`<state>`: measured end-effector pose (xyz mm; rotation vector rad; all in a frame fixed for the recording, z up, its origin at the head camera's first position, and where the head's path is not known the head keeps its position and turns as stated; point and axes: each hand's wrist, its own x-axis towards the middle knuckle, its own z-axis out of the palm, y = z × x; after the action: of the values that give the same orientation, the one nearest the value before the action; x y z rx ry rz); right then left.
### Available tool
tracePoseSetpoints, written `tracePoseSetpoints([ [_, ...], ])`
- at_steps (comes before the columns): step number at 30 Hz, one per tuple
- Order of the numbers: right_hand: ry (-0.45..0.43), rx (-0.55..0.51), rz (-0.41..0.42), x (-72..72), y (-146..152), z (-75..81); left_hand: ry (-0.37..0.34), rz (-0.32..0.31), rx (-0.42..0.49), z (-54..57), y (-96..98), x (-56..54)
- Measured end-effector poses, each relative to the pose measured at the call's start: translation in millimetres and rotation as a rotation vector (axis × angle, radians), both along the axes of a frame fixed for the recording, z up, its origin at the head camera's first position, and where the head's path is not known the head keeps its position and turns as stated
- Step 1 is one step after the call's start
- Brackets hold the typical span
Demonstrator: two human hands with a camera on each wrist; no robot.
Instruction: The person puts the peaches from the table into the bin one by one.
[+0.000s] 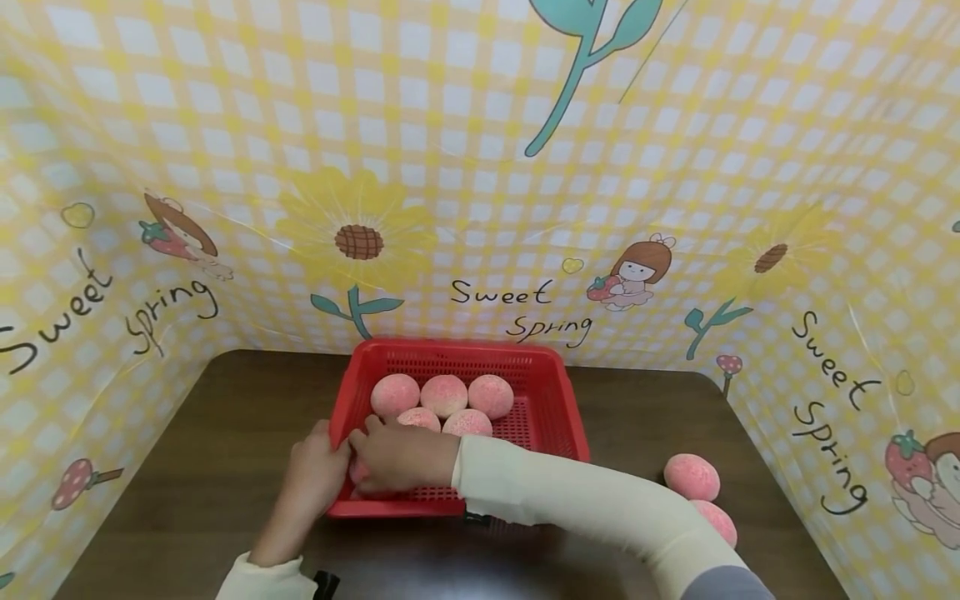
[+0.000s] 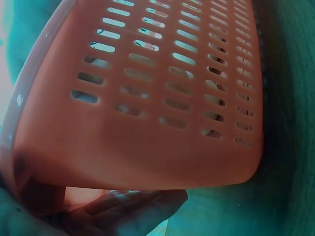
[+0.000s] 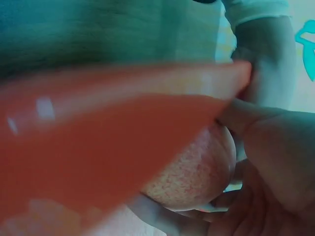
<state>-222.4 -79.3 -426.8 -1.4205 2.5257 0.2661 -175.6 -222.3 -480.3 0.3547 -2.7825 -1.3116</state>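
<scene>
A red plastic basket (image 1: 572, 417) with slotted walls stands on the table, several pink speckled peaches (image 1: 444, 395) inside it. My left hand (image 1: 315, 467) holds the basket's left rim; in the left wrist view its fingers (image 2: 142, 209) extend along the outside of the wall. Reaching across into the front left corner, my right hand (image 1: 408, 457) grips a peach (image 3: 192, 172), mostly covered by the hand in the head view. The basket wall hides part of that peach in the right wrist view, where the thumb and fingers curl around it.
Two more peaches, one farther back (image 1: 692, 477) and one partly behind the right sleeve (image 1: 716, 521), lie on the dark wooden table (image 1: 202, 467) at the right. A yellow checked cloth (image 1: 480, 192) encloses the table's back and sides.
</scene>
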Motion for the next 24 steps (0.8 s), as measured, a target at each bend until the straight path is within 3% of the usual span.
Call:
tracePoseSetpoints([
  [2, 0.025, 0.012, 0.028, 2.1, -2, -3.1, 0.000, 0.001, -0.002, -0.4, -0.3, -0.5],
  [7, -0.020, 0.021, 0.013, 4.1, -3, -8.8, 0.002, 0.003, -0.023, -1.7, -0.6, 0.1],
  [11, -0.154, 0.047, -0.043, 0.1, -3, -12.5, 0.002, 0.001, -0.022, -2.8, -0.7, 0.3],
  [19, -0.316, 0.071, -0.016, -13.5, 4, -16.5, 0.017, -0.013, -0.016, -2.2, 1.9, -0.2],
  [24, -0.307, 0.037, -0.005, -14.1, 7, -15.0, 0.014, -0.014, -0.013, -0.8, 1.9, -0.5],
])
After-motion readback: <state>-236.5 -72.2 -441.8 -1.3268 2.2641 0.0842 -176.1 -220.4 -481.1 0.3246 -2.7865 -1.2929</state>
